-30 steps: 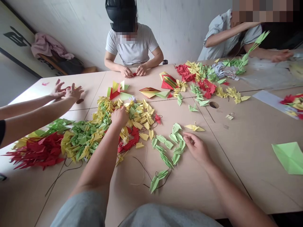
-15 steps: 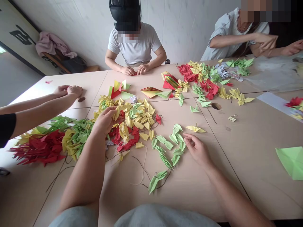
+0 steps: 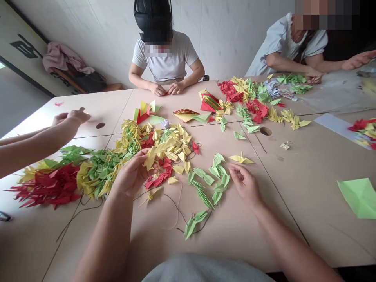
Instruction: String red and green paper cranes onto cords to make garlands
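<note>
My left hand is closed on a string of yellow paper cranes, raised slightly over the pile in the middle of the table. My right hand rests with fingers curled in a pinch; whatever they hold, if anything, is too small to make out. Just left of it a string of green paper cranes curves over the tabletop. A single yellow paper crane lies right behind those fingertips. Under and beyond my left hand are loose yellow pieces and a red strand of folded paper.
At left lie heaps of red cranes and green cranes; another person's arms reach in there. Two people sit opposite, near more paper cranes. A green sheet lies right. The table has a round hole.
My left hand has come nearer and lifted yellow cranes from the pile. My right hand stays almost still. The arms at left have drawn back leftward, and the person at far right has lowered a hand.
</note>
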A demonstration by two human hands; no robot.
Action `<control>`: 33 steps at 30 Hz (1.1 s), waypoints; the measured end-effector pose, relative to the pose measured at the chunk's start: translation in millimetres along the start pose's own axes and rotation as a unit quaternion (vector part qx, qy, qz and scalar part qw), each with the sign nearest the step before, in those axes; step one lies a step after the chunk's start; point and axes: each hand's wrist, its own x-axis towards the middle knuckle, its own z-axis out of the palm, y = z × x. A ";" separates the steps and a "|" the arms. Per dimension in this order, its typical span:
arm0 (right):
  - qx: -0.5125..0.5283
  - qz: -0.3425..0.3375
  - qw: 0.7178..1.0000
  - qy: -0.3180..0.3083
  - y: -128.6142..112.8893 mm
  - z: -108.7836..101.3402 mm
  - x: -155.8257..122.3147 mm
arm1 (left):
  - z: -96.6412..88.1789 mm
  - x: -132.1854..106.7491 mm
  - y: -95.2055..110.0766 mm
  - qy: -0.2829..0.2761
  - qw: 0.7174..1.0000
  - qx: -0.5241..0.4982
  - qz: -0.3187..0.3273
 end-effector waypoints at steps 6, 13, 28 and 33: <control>0.091 -0.112 0.989 -0.018 -50.8 -8.8 -4.2 | 16.1 -25.2 -12.1 -0.098 0.995 -0.016 -0.034; 0.315 -0.036 0.938 -0.137 -121.4 -24.3 -3.6 | 45.5 -48.7 -17.1 -0.247 0.969 -0.001 -0.019; 0.303 -0.100 0.943 -0.099 -156.6 -83.8 32.1 | 83.1 -54.7 5.8 -0.333 0.923 0.128 0.141; 0.241 -0.148 0.953 -0.111 -163.6 -85.7 42.7 | 87.4 -44.2 -3.6 -0.410 0.901 0.116 0.082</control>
